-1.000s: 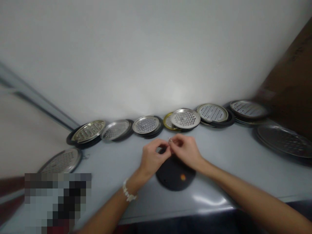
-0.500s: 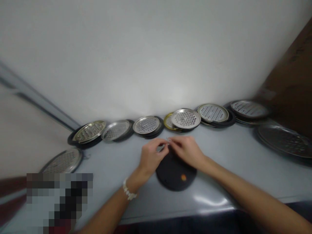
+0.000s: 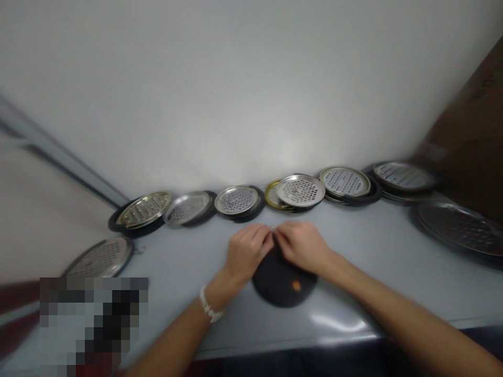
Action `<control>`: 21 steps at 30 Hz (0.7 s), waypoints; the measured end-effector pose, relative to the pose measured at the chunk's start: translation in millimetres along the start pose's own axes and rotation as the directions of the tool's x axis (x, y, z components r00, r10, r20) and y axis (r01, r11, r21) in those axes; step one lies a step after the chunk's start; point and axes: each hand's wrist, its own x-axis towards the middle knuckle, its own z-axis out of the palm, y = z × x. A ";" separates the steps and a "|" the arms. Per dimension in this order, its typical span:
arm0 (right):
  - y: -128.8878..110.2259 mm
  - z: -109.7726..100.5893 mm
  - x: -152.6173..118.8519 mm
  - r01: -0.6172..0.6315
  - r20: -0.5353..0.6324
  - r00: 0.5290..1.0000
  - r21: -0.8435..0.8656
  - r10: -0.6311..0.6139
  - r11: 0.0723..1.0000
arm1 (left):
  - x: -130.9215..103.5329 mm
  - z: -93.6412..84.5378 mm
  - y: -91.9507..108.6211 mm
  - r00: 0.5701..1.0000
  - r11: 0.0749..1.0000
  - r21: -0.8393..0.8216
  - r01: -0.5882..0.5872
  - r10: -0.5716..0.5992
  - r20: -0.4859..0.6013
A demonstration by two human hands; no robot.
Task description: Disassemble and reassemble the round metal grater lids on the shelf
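Where the round black disc (image 3: 285,283) bears an orange spot, your left hand (image 3: 247,251) and right hand (image 3: 302,243) meet, fingers pinched on a small metal piece (image 3: 272,228).

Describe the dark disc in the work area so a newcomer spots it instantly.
Start at the pale table below the white wall. Near its front middle, the left hand and right hand meet at the far edge of the dark disc. Unlike the perforated metal discs along the back, its visible face looks plain, with one orange spot.
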 end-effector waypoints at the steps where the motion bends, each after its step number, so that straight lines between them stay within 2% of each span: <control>1: -0.5 -0.3 -0.1 -0.004 0.002 1.000 -0.017 0.004 1.000 | 0.2 -0.6 0.7 1.000 1.000 0.019 -0.015 0.015 0.009; 5: -1.9 -1.2 0.1 0.003 0.019 1.000 -0.065 -0.001 0.998 | 0.7 -3.1 3.0 0.997 0.994 0.081 -0.071 0.068 0.029; 9: -2.2 -3.0 0.3 0.047 0.051 0.998 -0.081 -0.042 0.996 | 1.4 -5.1 2.9 0.996 0.991 0.111 -0.073 0.065 0.066; 12: -0.8 -4.1 0.1 0.080 0.059 0.995 -0.062 -0.077 0.995 | 1.7 -5.5 1.0 0.995 0.994 0.090 -0.056 0.048 0.084; 15: 2.9 -3.8 1.2 0.060 0.032 0.998 0.025 -0.060 0.998 | 2.0 -5.2 -0.8 0.996 0.999 0.012 -0.032 0.031 0.081; 18: 7.4 -2.5 4.5 0.003 0.000 1.000 0.177 -0.003 0.984 | 4.6 -6.4 -1.8 0.996 0.985 -0.157 0.070 -0.061 0.064; 21: 9.8 -2.2 8.3 -0.043 -0.013 0.999 0.361 0.051 0.932 | 10.4 -9.2 -3.3 0.966 0.891 -0.375 0.256 -0.248 0.069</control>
